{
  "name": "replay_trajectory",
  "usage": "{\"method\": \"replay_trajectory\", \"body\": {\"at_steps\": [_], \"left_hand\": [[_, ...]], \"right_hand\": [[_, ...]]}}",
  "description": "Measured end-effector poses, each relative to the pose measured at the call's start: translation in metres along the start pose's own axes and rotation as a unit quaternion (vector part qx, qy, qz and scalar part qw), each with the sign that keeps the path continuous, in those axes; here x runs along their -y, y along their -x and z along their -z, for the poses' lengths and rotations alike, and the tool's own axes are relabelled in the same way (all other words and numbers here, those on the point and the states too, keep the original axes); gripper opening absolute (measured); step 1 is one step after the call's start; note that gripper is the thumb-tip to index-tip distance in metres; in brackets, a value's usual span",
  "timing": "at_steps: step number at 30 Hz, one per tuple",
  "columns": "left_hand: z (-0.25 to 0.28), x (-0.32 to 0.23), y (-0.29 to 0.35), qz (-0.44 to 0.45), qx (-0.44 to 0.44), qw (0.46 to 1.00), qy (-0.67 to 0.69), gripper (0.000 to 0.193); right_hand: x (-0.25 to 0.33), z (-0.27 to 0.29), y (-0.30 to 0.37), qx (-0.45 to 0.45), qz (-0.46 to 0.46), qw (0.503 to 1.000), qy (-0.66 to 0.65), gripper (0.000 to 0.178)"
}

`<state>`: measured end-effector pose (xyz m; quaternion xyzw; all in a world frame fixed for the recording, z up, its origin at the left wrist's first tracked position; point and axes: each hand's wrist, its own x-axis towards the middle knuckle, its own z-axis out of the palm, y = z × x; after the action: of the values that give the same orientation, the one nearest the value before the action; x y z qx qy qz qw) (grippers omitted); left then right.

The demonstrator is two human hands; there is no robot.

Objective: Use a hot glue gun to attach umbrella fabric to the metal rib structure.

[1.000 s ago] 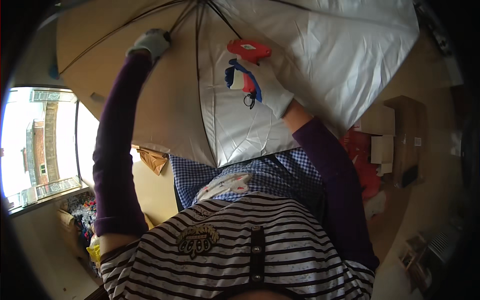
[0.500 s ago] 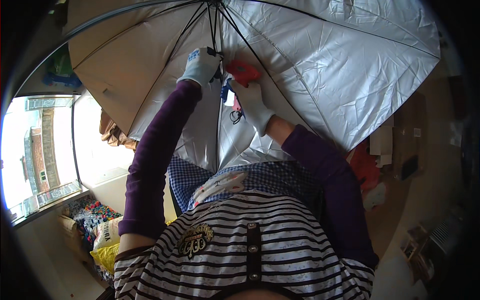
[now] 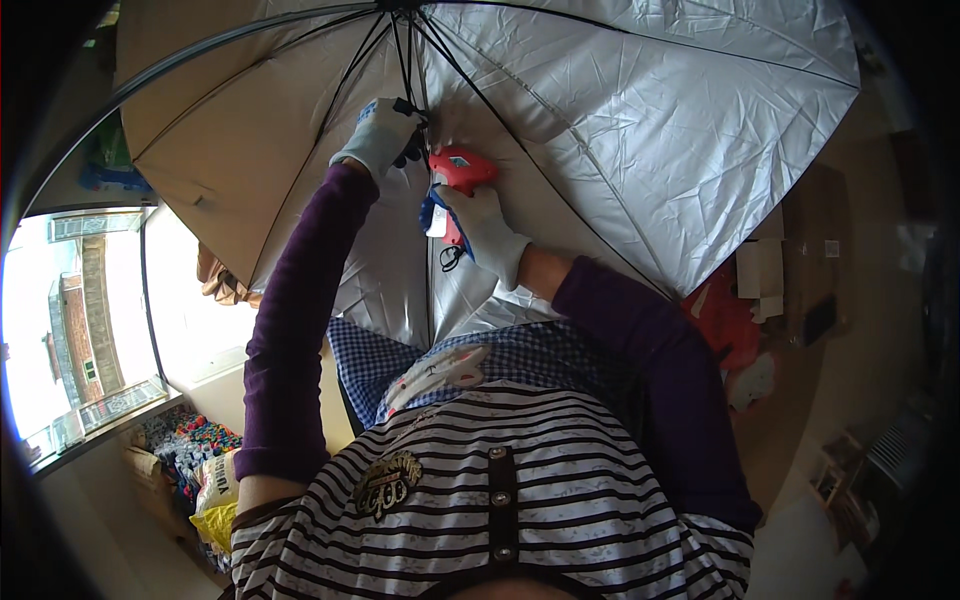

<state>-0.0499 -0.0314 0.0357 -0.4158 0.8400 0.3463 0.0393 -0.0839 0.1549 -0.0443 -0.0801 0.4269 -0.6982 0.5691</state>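
My right hand [image 3: 485, 228] grips the red tool [image 3: 466, 172]; beyond it, my left hand [image 3: 376, 137] pinches a thin rib [image 3: 430, 270], likely surer than the slippery-looking umbrella cloth [image 3: 680, 150] around.

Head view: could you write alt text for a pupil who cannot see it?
A gloved right hand holds a red handheld tool inside an open silvery umbrella, while the gloved left hand is at its dark ribs. Blue checked cloth shows below.
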Motion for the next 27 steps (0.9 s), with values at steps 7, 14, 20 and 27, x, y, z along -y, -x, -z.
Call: {"method": "replay_trajectory", "body": {"at_steps": [7, 14, 20, 27], "left_hand": [[0.003, 0.000, 0.001, 0.043, -0.004, 0.997, 0.063, 0.021], [0.008, -0.001, 0.004, -0.033, 0.055, 0.995, 0.078, 0.020], [0.014, -0.006, 0.009, -0.027, 0.046, 0.990, 0.134, 0.022], [0.015, -0.028, 0.018, 0.010, 0.038, 0.992, 0.122, 0.022]], "right_hand": [[0.022, 0.002, 0.003, -0.020, -0.018, 0.999, 0.037, 0.024], [0.050, 0.015, -0.001, 0.066, -0.082, 0.994, 0.033, 0.027], [0.023, 0.027, -0.018, 0.055, -0.041, 0.996, 0.051, 0.026], [0.005, 0.048, -0.048, 0.110, -0.106, 0.987, -0.043, 0.027]]}}
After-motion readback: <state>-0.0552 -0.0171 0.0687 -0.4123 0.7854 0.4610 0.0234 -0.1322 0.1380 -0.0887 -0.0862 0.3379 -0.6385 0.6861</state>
